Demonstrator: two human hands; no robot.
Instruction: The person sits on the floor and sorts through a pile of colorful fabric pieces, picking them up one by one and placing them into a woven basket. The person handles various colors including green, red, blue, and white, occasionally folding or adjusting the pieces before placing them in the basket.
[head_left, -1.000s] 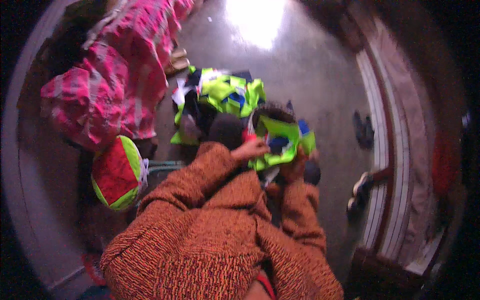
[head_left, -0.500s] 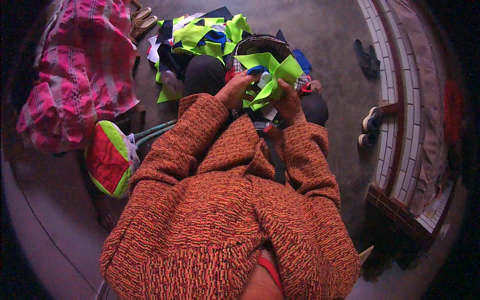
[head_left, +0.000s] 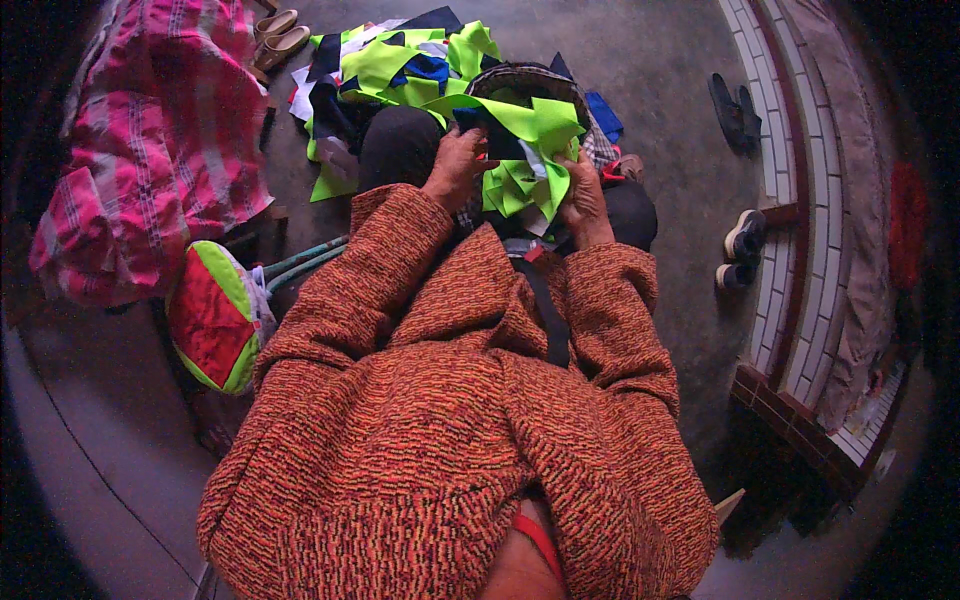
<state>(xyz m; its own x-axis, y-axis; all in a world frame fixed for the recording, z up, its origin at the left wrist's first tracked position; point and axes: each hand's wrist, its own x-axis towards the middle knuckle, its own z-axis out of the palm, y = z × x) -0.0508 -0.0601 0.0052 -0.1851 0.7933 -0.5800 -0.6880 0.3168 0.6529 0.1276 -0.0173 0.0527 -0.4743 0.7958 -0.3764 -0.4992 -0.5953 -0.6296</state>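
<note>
Neon-green fabric pieces (head_left: pixel 525 150) gripped by left hand (head_left: pixel 455 165) and right hand (head_left: pixel 583 195), both closed on the bundle. Risk: loose lower scraps may slip out.

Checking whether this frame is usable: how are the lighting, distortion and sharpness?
Head view: strong fisheye, the tiled step bows and the corners go black; dim, even light with no glare; the bright green fabric pieces between left hand and right hand look fairly sharp, the rim softer.
</note>
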